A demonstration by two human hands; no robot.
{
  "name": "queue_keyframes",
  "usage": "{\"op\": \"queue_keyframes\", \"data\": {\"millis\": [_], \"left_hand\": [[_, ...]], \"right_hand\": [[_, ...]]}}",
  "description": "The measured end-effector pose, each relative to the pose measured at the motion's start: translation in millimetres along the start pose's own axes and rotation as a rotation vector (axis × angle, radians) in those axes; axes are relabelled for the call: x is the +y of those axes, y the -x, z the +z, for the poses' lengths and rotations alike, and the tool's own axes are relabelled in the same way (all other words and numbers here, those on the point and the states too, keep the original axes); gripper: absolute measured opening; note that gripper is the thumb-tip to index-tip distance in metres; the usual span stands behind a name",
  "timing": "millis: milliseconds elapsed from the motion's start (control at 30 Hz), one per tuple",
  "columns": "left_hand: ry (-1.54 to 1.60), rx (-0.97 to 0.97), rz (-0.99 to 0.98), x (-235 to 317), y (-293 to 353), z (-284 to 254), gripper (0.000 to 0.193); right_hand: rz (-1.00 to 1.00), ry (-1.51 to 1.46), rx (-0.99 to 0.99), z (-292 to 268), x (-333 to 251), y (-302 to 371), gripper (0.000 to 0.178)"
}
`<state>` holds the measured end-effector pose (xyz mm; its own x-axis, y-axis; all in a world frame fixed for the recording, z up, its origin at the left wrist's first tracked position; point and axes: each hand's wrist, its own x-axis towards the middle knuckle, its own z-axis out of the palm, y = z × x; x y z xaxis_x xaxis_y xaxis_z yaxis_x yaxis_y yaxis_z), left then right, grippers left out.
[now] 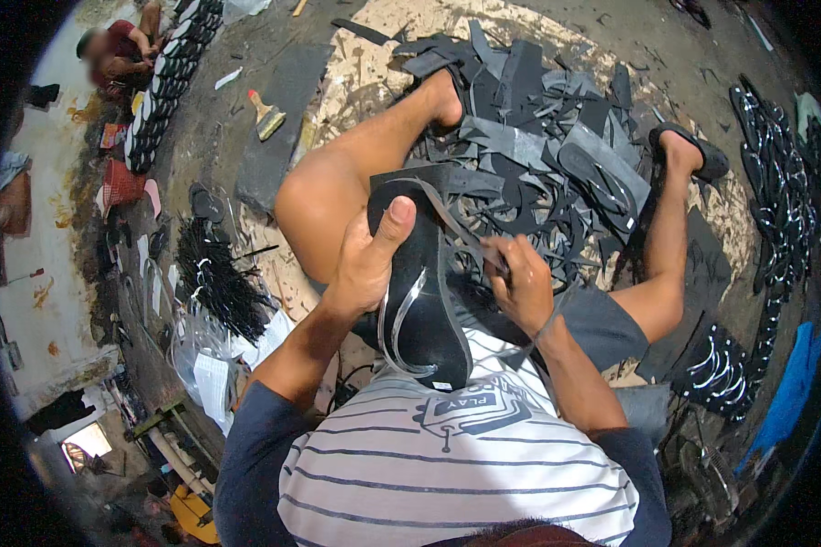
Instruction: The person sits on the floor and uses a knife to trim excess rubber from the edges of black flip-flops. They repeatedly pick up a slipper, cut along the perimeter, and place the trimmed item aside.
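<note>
My left hand [365,260] grips a black flip-flop [424,319] in front of my chest, its thumb pressed flat on the footbed near one end. A shiny, clear-looking strap runs along the flip-flop. From its far end and right edge, a thin strip of dark rubber [454,217] curls away. My right hand [523,284] is closed on that strip beside the sole; whether a blade is also in its fingers is hidden. Below the right hand, another narrow grey strip hangs by the wrist.
Black rubber offcuts [511,191] are heaped between my legs, with another flip-flop [597,178] on them. A paintbrush [266,116] and a bundle of black straps [214,278] lie left. Sandals [771,201] line the right side. Another person [123,50] sits far left.
</note>
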<state>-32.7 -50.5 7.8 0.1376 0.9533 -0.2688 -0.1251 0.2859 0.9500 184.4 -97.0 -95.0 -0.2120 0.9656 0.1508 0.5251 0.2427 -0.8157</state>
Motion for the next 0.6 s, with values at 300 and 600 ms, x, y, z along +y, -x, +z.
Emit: {"op": "queue_keyframes", "data": {"millis": [300, 600], "left_hand": [[-0.014, -0.191, -0.083, 2, 15, -16, 0.046], [-0.191, -0.372, -0.083, 19, 12, -9, 0.039]], "right_hand": [[-0.224, 0.194, -0.441, -67, -62, -95, 0.036], [-0.368, 0.141, -0.898, -93, -87, -154, 0.037]]}}
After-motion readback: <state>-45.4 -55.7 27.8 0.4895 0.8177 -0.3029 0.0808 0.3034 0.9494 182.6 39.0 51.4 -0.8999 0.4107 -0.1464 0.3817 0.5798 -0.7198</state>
